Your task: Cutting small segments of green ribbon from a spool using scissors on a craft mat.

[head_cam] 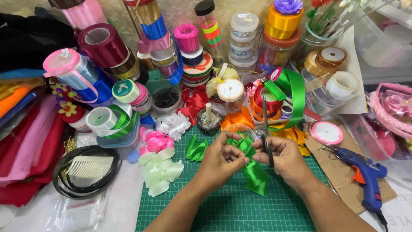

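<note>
Green cutting mat (231, 206) at bottom centre, under both forearms. Above it, left hand (221, 161) closed, fingertips pinching a folded green ribbon piece (253, 169) at its top end; loose folds hanging down toward the mat, lower middle of frame. Right hand (285, 159) wrapped around black tweezers (266, 133) (tips pointing up toward the frame's middle), thumb and forefinger also touching the same ribbon just beside the left fingertips. Both grips shut.

Just left of the hands, small green ribbon petals (196, 149) on the mat; further left, cream petals (159, 172) and a pink ribbon flower (155, 141). Short candle in a small dish (209, 118) just above the hands. Right of the hands, blue glue gun (365, 176) on cardboard, lower right. Lower left: white comb (89, 165) resting on black hairbands. Across the upper half, crowded spools of ribbon, a wide green ribbon spool (292, 92) upper right of centre.
</note>
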